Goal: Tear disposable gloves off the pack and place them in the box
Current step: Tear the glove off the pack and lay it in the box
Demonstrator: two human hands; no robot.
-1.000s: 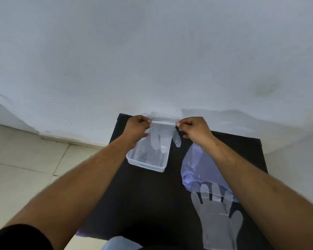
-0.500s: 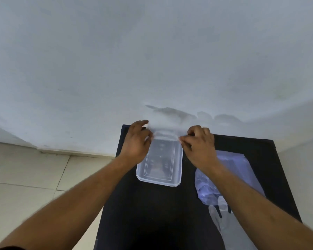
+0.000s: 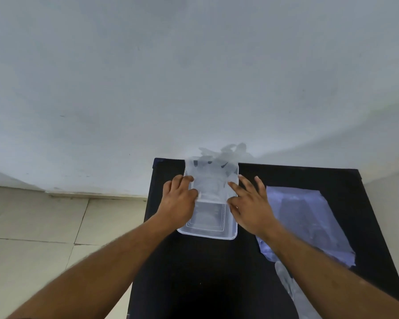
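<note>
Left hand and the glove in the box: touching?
Touching. Head view shows the left hand pressing its thumb onto the glove edge over the box.

Glove [image 3: 211, 178] over box [image 3: 207, 229], hands alongside

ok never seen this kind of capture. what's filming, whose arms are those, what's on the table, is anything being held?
There is no robot. One wide-angle camera sits on a person's head and looks forward and down, so the two bare arms coming in from the bottom belong to the wearer.

A black table stands against a pale wall. On it lies a clear plastic box. A thin, see-through disposable glove is draped over the box's far part, its fingers spilling past the far rim.

The left hand has fingers curled at the glove's left edge. The right hand is spread, fingers touching its right edge. Whether either pinches the film is unclear.

To the right lies the bluish glove pack, and another loose glove near the right forearm.
</note>
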